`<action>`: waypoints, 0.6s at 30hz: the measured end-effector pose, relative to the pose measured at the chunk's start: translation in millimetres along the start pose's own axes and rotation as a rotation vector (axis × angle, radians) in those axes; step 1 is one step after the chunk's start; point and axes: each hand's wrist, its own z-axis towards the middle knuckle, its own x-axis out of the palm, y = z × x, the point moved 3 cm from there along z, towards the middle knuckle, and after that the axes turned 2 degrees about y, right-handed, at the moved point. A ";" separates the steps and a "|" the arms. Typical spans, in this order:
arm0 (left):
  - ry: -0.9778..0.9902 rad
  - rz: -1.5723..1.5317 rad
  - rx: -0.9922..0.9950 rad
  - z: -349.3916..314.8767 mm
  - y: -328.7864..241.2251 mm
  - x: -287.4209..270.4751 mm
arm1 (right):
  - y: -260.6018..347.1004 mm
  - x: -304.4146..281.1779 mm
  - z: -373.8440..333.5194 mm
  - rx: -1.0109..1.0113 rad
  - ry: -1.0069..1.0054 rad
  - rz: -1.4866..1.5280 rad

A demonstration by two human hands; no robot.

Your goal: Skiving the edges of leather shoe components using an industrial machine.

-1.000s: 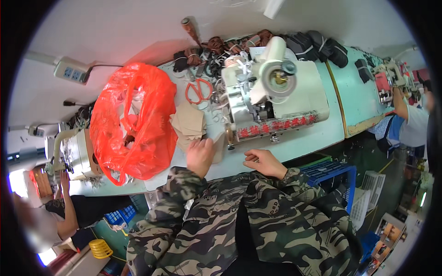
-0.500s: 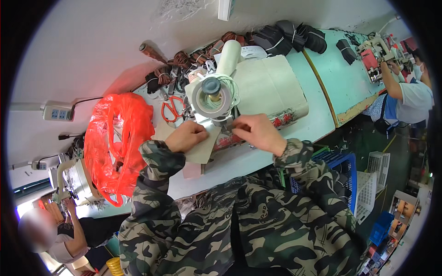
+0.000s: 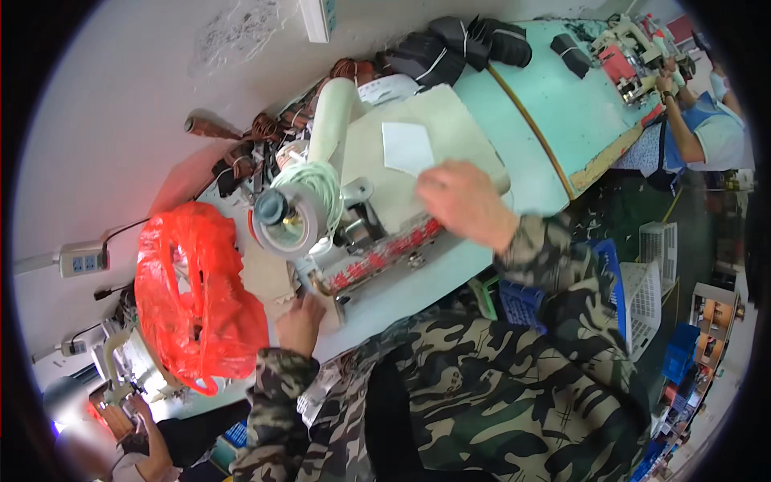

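Note:
My left hand is at the near edge of some flat beige pieces. Its fingers are bent close together, and whatever is between them is hidden. Beside it is a small pinkish block. My right hand is blurred, with curled fingers at the lower corner of a white flat piece. That piece lies on the beige-covered bed of a machine. Between my hands is the machine's head, with a round grey wheel and a pale cord coil.
A bulging red plastic bag sits at the left. Dark bundles and brown strips lie along the wall, near a brown-handled tool. At the right are blue and white crates. One co-worker is at far right, another at lower left.
My view has shifted. The left hand has left the beige piece at the machine and moved down to the pile; the right hand has moved away from the machine head. A white piece now shows on the bed.

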 end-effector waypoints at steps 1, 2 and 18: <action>-0.001 -0.020 -0.006 1.2 -6.5 9.8 | 15.5 -5.7 -3.3 0.056 -0.087 0.092; -0.131 -0.044 -0.035 -6.5 -13.5 9.9 | 30.0 -2.7 -13.0 0.117 -0.064 0.204; 0.313 -0.774 0.273 38.4 -58.3 -122.2 | 95.1 53.9 -6.2 0.576 0.420 1.523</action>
